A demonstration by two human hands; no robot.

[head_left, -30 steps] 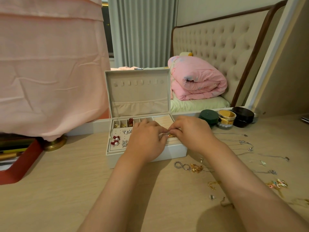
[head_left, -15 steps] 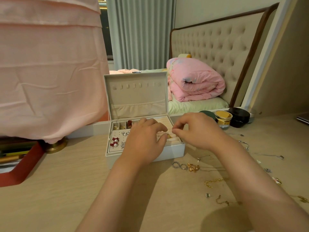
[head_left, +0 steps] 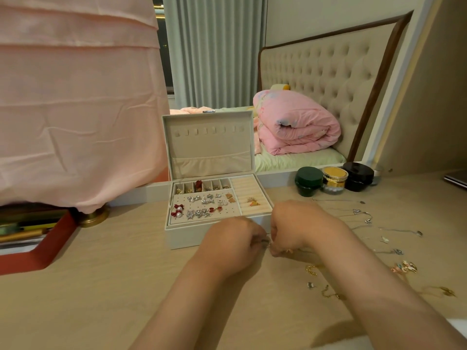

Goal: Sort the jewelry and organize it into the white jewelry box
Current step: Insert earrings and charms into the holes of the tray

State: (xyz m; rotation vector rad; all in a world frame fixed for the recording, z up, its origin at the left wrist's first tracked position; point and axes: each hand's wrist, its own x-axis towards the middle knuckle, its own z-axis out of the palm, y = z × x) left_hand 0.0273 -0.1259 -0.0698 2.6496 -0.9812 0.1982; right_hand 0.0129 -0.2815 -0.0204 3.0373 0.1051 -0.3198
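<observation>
Pale wood worktop point(head_left: 101, 286) in a bedroom; a tufted headboard point(head_left: 328, 72) and a rolled pink quilt point(head_left: 295, 125) lie far beyond the grips. Left grip point(head_left: 235, 245) and right grip point(head_left: 300, 226) meet low over the worktop, fingertips together. Left grip is curled and pinches a small silver piece point(head_left: 265, 242). Right grip is curled too, its tips against the same spot; cannot tell whether it grasps anything. The white jewelry box point(head_left: 187, 236) stands just beyond both grips, its front wall near the knuckles and its lid point(head_left: 209, 142) upright. Inside, beyond the left grip, are earrings point(head_left: 202, 210) pinned on a perforated panel. Beyond the right grip are ring rolls point(head_left: 249, 193) with a gold item point(head_left: 253, 202) tucked in. Right of the right grip, silver chains point(head_left: 364, 215) lie scattered. A gold chain point(head_left: 311, 270) sits nearer the wrist. Further beyond the right grip stand a green jar point(head_left: 308, 180), a gold jar point(head_left: 334, 179) and a black jar point(head_left: 358, 176), touching in a row. Far left of the left grip hangs a pink cloth point(head_left: 75, 97).
</observation>
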